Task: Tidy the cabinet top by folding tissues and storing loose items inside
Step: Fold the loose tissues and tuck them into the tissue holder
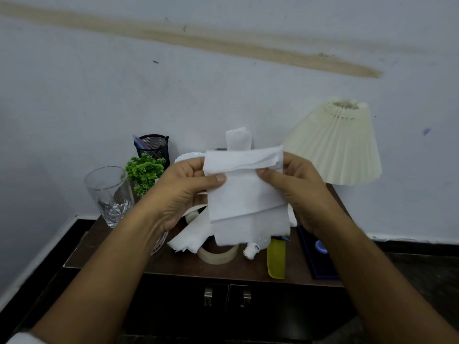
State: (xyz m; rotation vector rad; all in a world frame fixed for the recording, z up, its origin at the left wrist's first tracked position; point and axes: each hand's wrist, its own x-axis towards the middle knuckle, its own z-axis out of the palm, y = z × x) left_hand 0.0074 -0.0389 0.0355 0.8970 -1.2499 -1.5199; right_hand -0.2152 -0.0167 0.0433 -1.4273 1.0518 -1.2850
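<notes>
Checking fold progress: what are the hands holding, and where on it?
Both hold one white tissue: left hand pinches its upper left edge, right hand its upper right edge.

The dark wooden cabinet (173, 266) (two doors with metal handles below) carries a clear glass (109, 194) at its left, with a small green plant (145, 171) and a black mesh pen holder (154, 147) behind. A pleated lamp (340, 142) stands at the right. Toward the front lie a crumpled tissue (186, 238), a tape roll (218, 255), a yellow flat piece (275, 260), perhaps a comb, and a dark blue tray (316, 259).
</notes>
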